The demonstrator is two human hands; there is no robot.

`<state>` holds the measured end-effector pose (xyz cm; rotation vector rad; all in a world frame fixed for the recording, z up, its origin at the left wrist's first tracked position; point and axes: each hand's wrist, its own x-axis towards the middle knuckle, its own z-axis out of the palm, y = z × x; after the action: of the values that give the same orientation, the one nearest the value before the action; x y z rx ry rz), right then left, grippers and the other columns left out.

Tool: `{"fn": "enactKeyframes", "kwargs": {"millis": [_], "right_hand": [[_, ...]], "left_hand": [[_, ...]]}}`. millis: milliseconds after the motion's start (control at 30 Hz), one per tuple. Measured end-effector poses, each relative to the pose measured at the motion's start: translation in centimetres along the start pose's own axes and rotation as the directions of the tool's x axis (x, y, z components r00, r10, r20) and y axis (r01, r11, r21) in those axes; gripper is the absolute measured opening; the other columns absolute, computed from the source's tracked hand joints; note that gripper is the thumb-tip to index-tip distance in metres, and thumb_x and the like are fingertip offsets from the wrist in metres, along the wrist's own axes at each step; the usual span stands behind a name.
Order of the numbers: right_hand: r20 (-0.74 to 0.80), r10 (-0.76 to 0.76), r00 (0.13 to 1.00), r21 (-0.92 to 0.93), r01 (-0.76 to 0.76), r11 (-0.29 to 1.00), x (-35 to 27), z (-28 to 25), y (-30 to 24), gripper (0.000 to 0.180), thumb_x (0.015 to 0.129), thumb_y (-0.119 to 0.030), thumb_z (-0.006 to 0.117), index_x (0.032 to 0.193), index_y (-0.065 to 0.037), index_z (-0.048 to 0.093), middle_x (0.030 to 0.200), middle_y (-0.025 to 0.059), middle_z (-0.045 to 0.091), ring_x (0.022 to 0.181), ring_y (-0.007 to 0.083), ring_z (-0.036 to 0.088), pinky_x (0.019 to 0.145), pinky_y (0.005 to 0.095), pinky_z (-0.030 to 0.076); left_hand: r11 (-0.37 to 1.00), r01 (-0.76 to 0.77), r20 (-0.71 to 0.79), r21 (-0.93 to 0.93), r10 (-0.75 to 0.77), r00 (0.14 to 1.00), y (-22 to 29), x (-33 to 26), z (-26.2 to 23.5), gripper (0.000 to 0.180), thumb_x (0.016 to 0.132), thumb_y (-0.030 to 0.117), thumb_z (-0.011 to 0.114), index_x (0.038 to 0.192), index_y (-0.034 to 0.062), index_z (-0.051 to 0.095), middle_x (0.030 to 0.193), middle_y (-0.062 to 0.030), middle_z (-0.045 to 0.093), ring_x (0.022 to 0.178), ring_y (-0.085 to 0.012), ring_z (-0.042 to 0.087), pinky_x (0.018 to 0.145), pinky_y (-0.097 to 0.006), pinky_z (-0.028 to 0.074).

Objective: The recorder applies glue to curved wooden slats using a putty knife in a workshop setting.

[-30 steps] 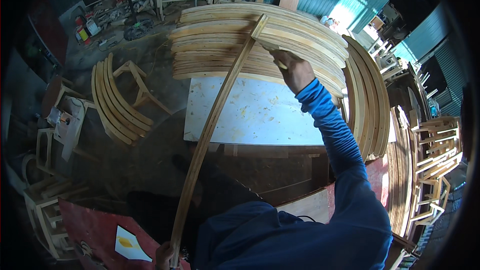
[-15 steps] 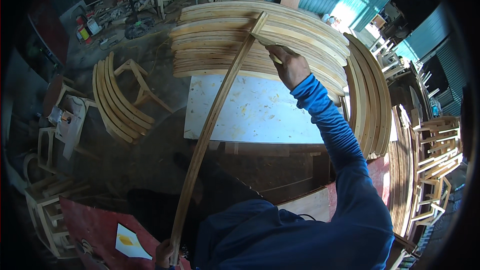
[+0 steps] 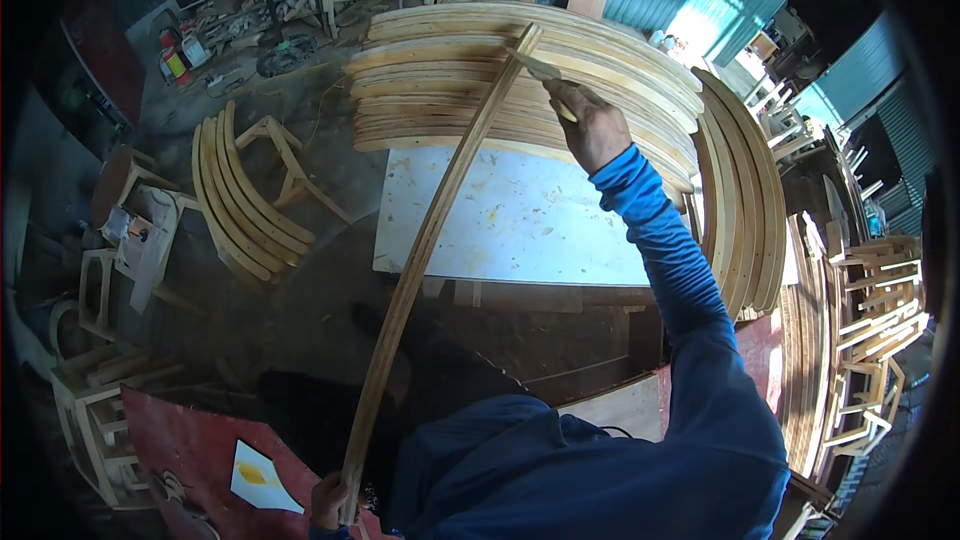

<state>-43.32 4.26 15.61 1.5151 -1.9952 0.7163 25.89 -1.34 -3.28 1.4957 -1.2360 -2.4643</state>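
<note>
A long, slightly curved wooden strip (image 3: 415, 255) slants across the view, its lower end close to my body. My left hand (image 3: 328, 502) is closed round that lower end. My right hand (image 3: 592, 125) grips a putty knife (image 3: 540, 67) with a light handle. The blade's tip is at the side of the strip, just below its far end; whether it touches cannot be told. Behind the far end lies a stack of curved wooden slats (image 3: 430, 75), resting on a white-topped table (image 3: 500, 230) with yellowish smears.
More curved slats (image 3: 745, 190) lean at the table's right end, and others (image 3: 245, 205) stand at left beside a small wooden frame (image 3: 285, 160). A red board (image 3: 190, 440) carrying a white card (image 3: 262, 478) is at lower left. Chair frames (image 3: 880, 310) are piled at right.
The putty knife and my right hand have shifted slightly right and down, and the blade sits a little further off the strip. My left hand keeps hold of the strip's lower end.
</note>
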Motion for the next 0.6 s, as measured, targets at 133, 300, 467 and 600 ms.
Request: {"fn": "enactKeyframes", "kwargs": {"millis": [133,300,467,600], "right_hand": [[0.143,-0.011,0.990,-0.113,0.027,0.993,-0.9,1.9,1.2,0.034,0.090,-0.006,0.061,0.123,-0.009,0.065,0.109,0.0185,0.070,0.090,0.0376,0.069,0.076,0.0429,0.058],[0.173,-0.060,0.983,0.003,0.060,0.998,-1.9,0.9,-2.7,0.024,0.092,-0.009,0.063,0.115,-0.007,0.069,0.104,0.0198,0.071,0.086,0.0375,0.071,0.075,0.0421,0.058],[-0.052,0.046,0.998,-0.001,-0.046,0.999,0.9,-0.2,2.0,0.022,0.093,-0.012,0.067,0.114,-0.007,0.069,0.102,0.0188,0.072,0.087,0.0368,0.071,0.076,0.0405,0.058],[0.112,0.017,0.994,-0.182,0.003,0.983,0.6,2.5,2.4,0.028,0.092,-0.012,0.065,0.120,-0.012,0.066,0.108,0.0163,0.071,0.090,0.0352,0.071,0.074,0.0416,0.059]], "left_hand": [[1.000,-0.007,0.008,-0.016,0.007,1.000,-0.6,0.5,-0.5,0.063,0.087,0.041,0.071,0.122,-0.0070,0.052,0.072,-0.0199,0.070,0.042,-0.0223,0.060,0.038,-0.032,0.050],[1.000,0.010,-0.020,-0.018,-0.011,1.000,0.0,-0.3,0.1,0.064,0.087,0.043,0.071,0.122,-0.0071,0.053,0.072,-0.0186,0.070,0.042,-0.0211,0.060,0.038,-0.031,0.050],[1.000,0.011,0.002,-0.014,-0.011,1.000,1.2,0.3,0.6,0.064,0.087,0.045,0.070,0.121,-0.0073,0.054,0.072,-0.0172,0.070,0.042,-0.0196,0.059,0.038,-0.030,0.049],[1.000,-0.009,0.010,0.014,0.009,1.000,0.7,0.1,0.4,0.062,0.089,0.045,0.068,0.119,-0.0067,0.055,0.072,-0.0169,0.070,0.041,-0.0181,0.058,0.037,-0.029,0.048]]}}
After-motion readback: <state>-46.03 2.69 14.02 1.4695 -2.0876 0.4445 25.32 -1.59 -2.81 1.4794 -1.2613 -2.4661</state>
